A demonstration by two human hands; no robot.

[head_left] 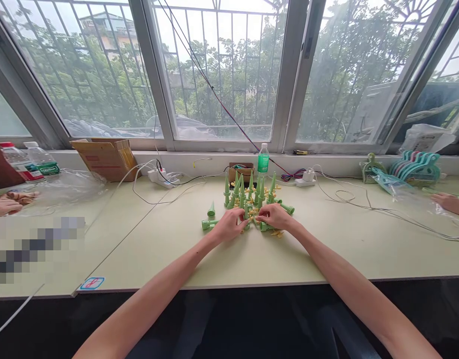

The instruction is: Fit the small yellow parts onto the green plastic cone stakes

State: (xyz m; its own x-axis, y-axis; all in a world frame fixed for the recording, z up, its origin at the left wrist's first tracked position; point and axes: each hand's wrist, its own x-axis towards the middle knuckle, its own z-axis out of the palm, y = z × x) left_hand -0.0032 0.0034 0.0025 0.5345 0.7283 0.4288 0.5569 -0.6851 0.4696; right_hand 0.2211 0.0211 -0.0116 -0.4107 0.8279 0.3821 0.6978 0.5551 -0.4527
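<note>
Several green pointed plastic cones stand upright in a cluster on the table, with small yellow plastic pieces among and around them. My left hand is closed on a green cone at the near side of the cluster; the fingers hide part of it. Close to it on the right, my right hand pinches a small yellow piece next to that cone. Green tube-like pieces lie on their sides by the hands, one green tube at the left. A single green cone stands just behind that tube.
Behind the cluster are a small cardboard box and a green-labelled bottle. Power strips and loose cables run along the window sill. Another person's hand is at far left, another hand at far right, near teal hangers.
</note>
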